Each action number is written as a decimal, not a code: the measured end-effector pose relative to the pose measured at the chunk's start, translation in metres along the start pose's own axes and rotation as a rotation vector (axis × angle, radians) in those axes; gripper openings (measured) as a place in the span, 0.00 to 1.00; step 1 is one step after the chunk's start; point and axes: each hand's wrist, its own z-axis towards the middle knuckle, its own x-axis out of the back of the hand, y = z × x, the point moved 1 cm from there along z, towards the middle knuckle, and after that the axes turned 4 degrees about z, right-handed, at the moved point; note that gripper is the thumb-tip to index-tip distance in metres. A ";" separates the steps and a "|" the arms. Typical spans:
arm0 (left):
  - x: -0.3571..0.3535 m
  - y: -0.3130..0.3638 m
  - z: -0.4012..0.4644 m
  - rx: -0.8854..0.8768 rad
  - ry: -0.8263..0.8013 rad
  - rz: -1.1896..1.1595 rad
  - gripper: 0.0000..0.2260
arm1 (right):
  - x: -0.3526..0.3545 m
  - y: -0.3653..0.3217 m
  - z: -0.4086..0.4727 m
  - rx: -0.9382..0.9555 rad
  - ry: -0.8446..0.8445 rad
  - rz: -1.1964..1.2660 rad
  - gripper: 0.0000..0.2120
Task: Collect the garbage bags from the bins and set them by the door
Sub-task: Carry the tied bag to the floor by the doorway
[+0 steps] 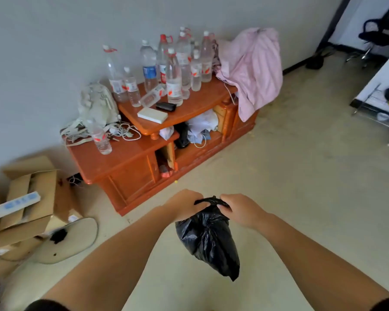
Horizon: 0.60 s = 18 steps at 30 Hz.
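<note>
A small black garbage bag point(208, 239) hangs in the air in front of me, above the pale floor. My left hand point(184, 205) grips the left side of its gathered top. My right hand point(238, 209) pinches the right side of that same top. A twisted strip of black plastic runs between the two hands. The bag's body sags below them and tapers to a point at the lower right. No bin is in view.
A low orange wooden cabinet point(130, 162) stands against the wall ahead, loaded with several water bottles point(173, 84), a pink cloth point(252, 68) and a white bag point(97, 106). Cardboard boxes point(29, 198) lie at left. A doorway with a black chair point(382, 34) opens at the far right.
</note>
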 end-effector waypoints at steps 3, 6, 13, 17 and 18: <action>0.011 0.033 0.068 -0.070 -0.038 0.038 0.18 | 0.032 0.059 0.004 -0.095 0.025 0.009 0.14; 0.026 0.056 0.134 -0.141 -0.070 0.077 0.18 | 0.061 0.108 0.017 -0.161 0.035 0.031 0.12; 0.068 0.086 0.297 -0.303 -0.131 0.147 0.16 | 0.126 0.223 0.083 -0.286 0.097 0.052 0.10; 0.104 0.099 0.393 -0.397 -0.153 0.171 0.16 | 0.168 0.281 0.125 -0.382 0.148 0.104 0.09; 0.113 0.103 0.417 -0.417 -0.160 0.176 0.16 | 0.179 0.295 0.136 -0.403 0.159 0.118 0.09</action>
